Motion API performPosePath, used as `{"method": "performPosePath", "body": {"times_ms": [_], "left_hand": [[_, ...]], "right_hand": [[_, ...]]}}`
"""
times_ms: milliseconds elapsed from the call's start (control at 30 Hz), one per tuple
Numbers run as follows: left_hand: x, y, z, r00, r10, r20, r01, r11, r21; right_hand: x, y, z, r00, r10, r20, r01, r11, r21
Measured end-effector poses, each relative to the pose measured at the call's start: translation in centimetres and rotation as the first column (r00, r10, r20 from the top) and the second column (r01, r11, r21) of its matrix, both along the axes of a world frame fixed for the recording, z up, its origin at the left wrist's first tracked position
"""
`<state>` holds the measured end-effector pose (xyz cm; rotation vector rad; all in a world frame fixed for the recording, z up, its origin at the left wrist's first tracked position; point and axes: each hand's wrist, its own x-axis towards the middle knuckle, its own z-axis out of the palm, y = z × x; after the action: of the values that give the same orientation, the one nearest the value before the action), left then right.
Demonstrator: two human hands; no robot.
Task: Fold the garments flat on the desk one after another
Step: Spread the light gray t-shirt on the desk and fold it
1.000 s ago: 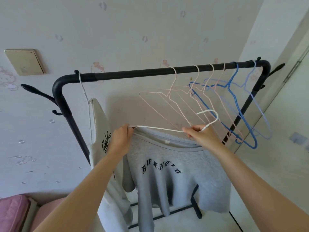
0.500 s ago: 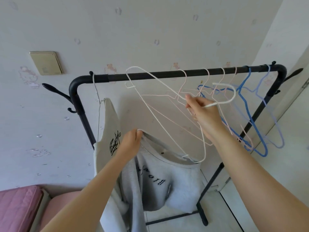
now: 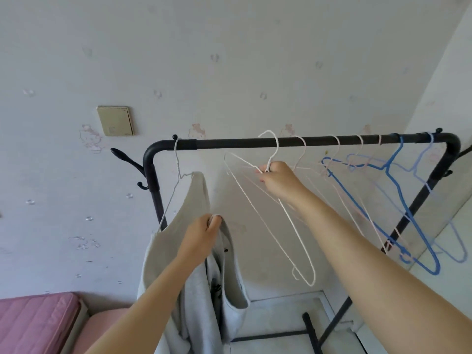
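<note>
My left hand [image 3: 203, 236] grips the collar of a grey sweatshirt [image 3: 231, 282], which hangs limp below it, off its hanger. My right hand [image 3: 277, 178] holds a bare white wire hanger [image 3: 297, 238] by its neck, the hook raised over the black rack rail [image 3: 319, 141]. A cream garment [image 3: 176, 233] hangs on another white hanger at the rail's left end, partly behind my left arm. No desk is in view.
Several pink and blue empty hangers [image 3: 398, 190] hang along the right half of the rail. The rack's black legs and floor bar [image 3: 310, 328] stand below. A pink cushion [image 3: 35, 320] lies at lower left. A wall plate [image 3: 116, 120] sits on the papered wall.
The white hanger came out of the grey sweatshirt and my right hand lifted it up to the rail. My left hand kept hold of the collar and the sweatshirt drooped.
</note>
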<state>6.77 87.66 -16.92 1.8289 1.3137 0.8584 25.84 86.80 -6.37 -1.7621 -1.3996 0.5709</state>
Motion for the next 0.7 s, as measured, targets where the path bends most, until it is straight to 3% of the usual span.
{"method": "performPosePath", "body": {"times_ms": [133, 533, 600, 700], "left_hand": [[-1.2, -0.3, 0.0, 1.000, 0.003, 0.020, -0.004, 1.000, 0.030], [-3.0, -0.7, 1.0, 0.994, -0.111, 0.011, 0.110, 0.993, 0.050], [-3.1, -0.9, 1.3, 0.982, -0.185, 0.022, 0.183, 0.981, 0.060], [-2.5, -2.0, 1.5, 0.916, -0.399, -0.052, 0.402, 0.903, 0.151]], "right_hand": [[-2.3, 3.3, 1.2, 0.992, 0.041, -0.123, -0.030, 0.996, 0.089], [-3.6, 7.4, -2.0, 0.961, -0.162, -0.222, 0.140, 0.984, -0.111], [-3.5, 7.0, -2.8, 0.959, -0.158, -0.234, 0.138, 0.985, -0.100], [-2.6, 5.3, -4.4, 0.985, -0.106, -0.134, 0.103, 0.994, -0.029]]}}
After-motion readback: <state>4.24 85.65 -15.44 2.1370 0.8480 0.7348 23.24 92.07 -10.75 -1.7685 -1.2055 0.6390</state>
